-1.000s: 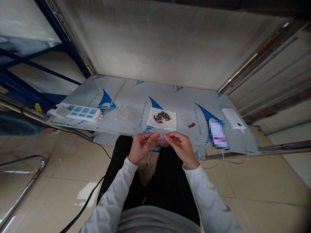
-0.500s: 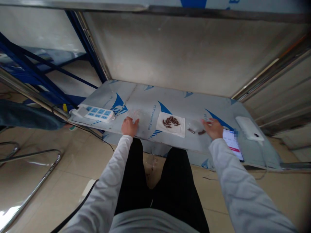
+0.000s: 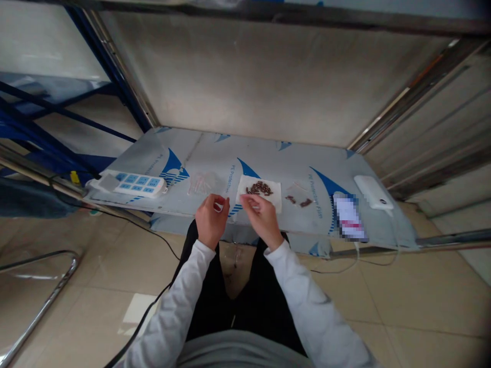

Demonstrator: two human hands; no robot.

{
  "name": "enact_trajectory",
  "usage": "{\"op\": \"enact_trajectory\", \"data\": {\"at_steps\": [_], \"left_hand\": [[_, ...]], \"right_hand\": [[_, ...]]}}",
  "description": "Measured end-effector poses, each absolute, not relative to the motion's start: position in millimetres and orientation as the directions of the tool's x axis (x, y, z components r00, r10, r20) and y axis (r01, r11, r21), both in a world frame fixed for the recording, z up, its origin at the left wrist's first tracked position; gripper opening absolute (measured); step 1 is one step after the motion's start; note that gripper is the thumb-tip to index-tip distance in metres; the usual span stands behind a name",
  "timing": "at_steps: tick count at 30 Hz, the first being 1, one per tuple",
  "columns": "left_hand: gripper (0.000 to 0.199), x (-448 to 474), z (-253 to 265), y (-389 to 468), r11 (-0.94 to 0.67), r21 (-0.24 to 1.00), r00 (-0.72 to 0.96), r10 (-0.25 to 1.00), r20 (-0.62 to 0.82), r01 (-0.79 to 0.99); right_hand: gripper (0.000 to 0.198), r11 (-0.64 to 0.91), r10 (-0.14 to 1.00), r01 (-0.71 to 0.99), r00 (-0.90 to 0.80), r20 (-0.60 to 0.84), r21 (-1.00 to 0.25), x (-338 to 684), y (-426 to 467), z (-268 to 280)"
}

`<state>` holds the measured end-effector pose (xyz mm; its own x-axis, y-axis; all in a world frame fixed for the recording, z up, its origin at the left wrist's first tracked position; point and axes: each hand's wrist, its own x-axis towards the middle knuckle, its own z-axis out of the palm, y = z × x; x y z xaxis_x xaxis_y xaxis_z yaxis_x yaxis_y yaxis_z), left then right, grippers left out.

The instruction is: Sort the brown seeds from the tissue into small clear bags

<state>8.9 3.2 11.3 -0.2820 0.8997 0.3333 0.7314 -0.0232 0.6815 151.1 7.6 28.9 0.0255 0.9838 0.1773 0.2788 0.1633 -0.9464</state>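
Above the front edge of the shelf, my left hand [image 3: 212,219] is closed, thumb and fingertips drawn together. Facing it is my right hand [image 3: 262,217], its fingertips also pinched. Whatever they hold, if anything, is too small to make out. Just beyond the right hand lies a white sheet [image 3: 276,200] bearing a heap of small brown cylindrical pieces [image 3: 260,188]. Left of the sheet rests a clear plastic bag [image 3: 202,183] with pale slender items. To its right, a second clear bag [image 3: 297,190] lies with several brown pieces [image 3: 306,203] on or in it.
A white power strip [image 3: 140,185] sits at the shelf's left end. On the right are a lit phone [image 3: 348,217] and a white power bank [image 3: 372,192] with a cable. The film-covered metal shelf [image 3: 215,153] has a back panel and an overhead ledge.
Both hands have come together in front of the white sheet: my right hand moved left from the right-hand bag, my left hand moved off the left-hand bag. The view shifted slightly.
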Motion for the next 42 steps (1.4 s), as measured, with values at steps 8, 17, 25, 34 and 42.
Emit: {"op": "enact_trajectory", "data": {"at_steps": [8,17,25,34,42], "left_hand": [[0.028,25,22,-26,-0.140,0.986,-0.202,0.967,0.155,0.089],[0.029,24,12,-30,-0.058,0.996,-0.204,0.978,0.043,-0.068],[0.021,20,19,-44,0.031,0.928,-0.268,0.960,0.075,0.372],[0.010,17,48,-54,-0.168,0.756,-0.087,0.954,0.285,0.633],[0.062,9,26,-35,-0.464,0.616,0.328,0.886,0.328,0.636]], "right_hand": [[0.030,0.158,0.987,0.205,-0.012,0.158,-0.966,139,-3,34],[0.026,0.356,0.931,0.479,-0.104,0.351,-0.802,144,-25,30],[0.017,0.244,0.924,0.573,0.107,0.367,-0.782,154,-33,27],[0.018,0.337,0.940,0.614,-0.172,0.296,-0.714,161,-31,40],[0.013,0.338,0.909,0.521,-0.397,0.128,-0.783,169,-29,55]]}}
